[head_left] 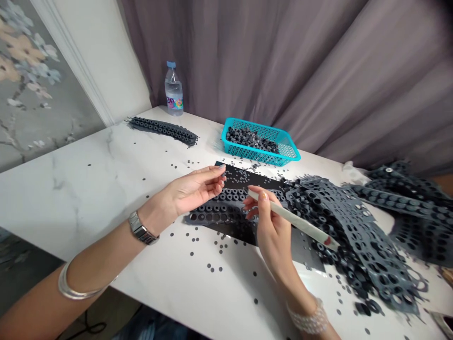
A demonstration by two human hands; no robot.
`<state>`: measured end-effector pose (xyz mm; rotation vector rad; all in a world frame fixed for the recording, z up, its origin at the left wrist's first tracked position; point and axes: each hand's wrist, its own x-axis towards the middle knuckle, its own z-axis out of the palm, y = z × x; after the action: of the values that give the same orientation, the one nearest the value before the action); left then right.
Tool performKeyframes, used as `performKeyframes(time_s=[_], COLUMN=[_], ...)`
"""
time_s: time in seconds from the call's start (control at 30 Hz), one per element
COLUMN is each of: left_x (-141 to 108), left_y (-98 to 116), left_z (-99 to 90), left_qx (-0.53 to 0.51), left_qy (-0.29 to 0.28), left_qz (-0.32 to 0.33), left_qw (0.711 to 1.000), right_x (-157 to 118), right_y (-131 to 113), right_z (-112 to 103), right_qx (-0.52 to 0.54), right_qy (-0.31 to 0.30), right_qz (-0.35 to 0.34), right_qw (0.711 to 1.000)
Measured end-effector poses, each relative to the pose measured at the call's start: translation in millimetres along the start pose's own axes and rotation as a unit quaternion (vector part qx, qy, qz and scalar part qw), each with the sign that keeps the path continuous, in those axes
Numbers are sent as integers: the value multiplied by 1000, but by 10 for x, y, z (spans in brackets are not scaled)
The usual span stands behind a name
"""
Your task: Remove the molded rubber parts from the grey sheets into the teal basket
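My left hand (200, 187), palm turned up, pinches a small dark rubber piece (223, 174) between thumb and fingertips. A long, flat white-handled tool (295, 219) lies in my right hand (271, 224), its tip hidden from me near the fingers. Both hands hover over perforated grey rubber strips (212, 216) with rows of round holes and rings. Beneath the strips is a shiny black sheet (235, 232). Just right of my right hand, loose black rubber rings (348, 264) are heaped against a sheet of punched-out grey rubber (368, 236).
Small dark discs (211, 267) are scattered over the white marbled table (71, 189). At the back stand a turquoise basket (260, 158) of small dark rubber pieces and a water bottle (173, 89). A ringed rubber strip (163, 130) lies back left; more rubber sheets (417, 212) lie right.
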<state>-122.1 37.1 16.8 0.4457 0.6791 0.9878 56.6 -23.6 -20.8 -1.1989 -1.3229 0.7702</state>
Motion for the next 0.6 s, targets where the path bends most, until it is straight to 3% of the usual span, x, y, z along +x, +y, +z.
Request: performKeyframes(time_s=[0.27, 0.43, 0.6], left_x=[-73, -102, -112], left_y=[-35, -70, -91], left_z=[35, 53, 53], left_qx=[50, 71, 81], left_qy=[-94, -108, -116], left_qz=[-65, -86, -99], left_qw=[992, 988, 985], right_x=[21, 12, -3], right_y=[-172, -308, -359], right_z=[-67, -90, -103], right_qx=[21, -30, -30], right_qy=[-37, -80, -84], right_qz=[-7, -28, -23], right_qw=[999, 996, 996])
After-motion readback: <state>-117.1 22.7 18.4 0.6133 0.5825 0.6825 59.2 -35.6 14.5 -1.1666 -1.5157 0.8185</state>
